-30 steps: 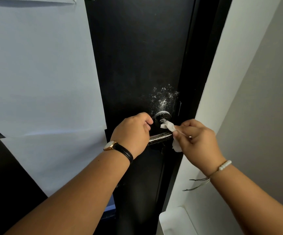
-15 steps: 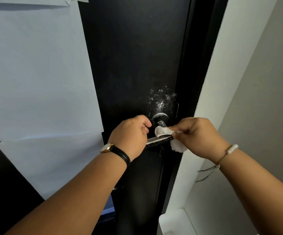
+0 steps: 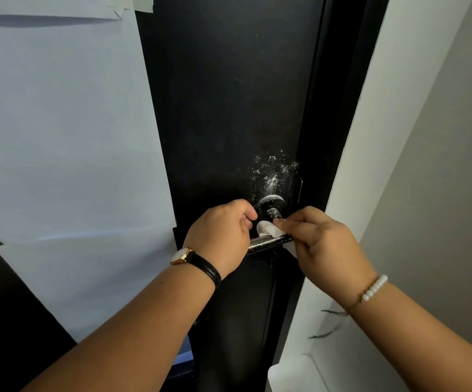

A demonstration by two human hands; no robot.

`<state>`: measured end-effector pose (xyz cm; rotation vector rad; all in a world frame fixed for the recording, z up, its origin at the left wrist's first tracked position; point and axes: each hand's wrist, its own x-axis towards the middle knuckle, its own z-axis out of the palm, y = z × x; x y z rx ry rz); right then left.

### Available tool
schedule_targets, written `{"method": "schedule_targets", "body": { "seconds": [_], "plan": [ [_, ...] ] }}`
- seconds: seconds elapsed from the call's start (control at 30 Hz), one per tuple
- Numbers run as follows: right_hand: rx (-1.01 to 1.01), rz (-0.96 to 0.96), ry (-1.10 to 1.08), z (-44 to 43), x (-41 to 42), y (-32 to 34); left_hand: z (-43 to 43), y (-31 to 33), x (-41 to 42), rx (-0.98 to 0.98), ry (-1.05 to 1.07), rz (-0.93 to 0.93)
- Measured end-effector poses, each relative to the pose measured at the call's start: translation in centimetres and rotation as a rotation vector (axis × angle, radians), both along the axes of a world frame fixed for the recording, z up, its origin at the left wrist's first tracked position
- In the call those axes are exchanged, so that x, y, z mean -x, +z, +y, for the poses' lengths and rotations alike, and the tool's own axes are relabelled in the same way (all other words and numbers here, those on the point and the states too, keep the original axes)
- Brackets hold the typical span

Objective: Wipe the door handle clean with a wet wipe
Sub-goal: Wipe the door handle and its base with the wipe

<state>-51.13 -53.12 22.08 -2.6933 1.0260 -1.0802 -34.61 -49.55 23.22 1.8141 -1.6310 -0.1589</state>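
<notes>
A dark lever door handle [image 3: 268, 243] with a round rose [image 3: 271, 203] sits on a black door [image 3: 229, 108], both speckled with white residue. My left hand [image 3: 220, 236], with a watch on its wrist, is closed around the left end of the lever. My right hand [image 3: 322, 239] pinches a white wet wipe [image 3: 267, 229] and presses it on top of the lever near the neck. Part of the wipe hangs below my right fingers. White splatter marks the door just above the rose.
Large white paper sheets [image 3: 59, 137] are taped over the door's left side. A white door frame [image 3: 370, 137] and grey wall [image 3: 441, 193] stand to the right. A white box-like object [image 3: 294, 374] sits low beside the frame.
My right hand has slid the wipe leftward along the lever toward the neck and my left hand. My left hand has kept its grip on the lever.
</notes>
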Motion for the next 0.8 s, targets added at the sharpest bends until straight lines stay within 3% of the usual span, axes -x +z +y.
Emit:
{"method": "schedule_targets", "body": {
  "seconds": [0.1,0.23,0.33,0.43,0.57,0.8],
  "plan": [
    [-0.034,-0.137,0.009,0.5,0.3,-0.6,-0.1,-0.1,0.0,0.000,-0.004,-0.010],
    [-0.283,-0.420,-0.124,0.4,-0.7,-0.6,-0.1,-0.1,-0.2,-0.001,-0.007,-0.017],
    [-0.438,-0.470,-0.229,-0.2,-1.4,-0.1,-0.1,-0.2,-0.2,0.012,-0.010,-0.021],
    [-0.463,-0.388,-0.273,-1.0,-1.8,1.1,-0.1,-0.2,-0.1,0.024,-0.011,-0.029],
    [-0.335,-0.174,-0.327,-1.5,-3.0,1.9,0.0,-0.2,-0.1,0.023,-0.008,-0.036],
    [-0.219,-0.078,-0.299,-2.4,-4.0,2.1,-0.1,-0.3,-0.2,0.045,-0.006,-0.050]
  ]
}}
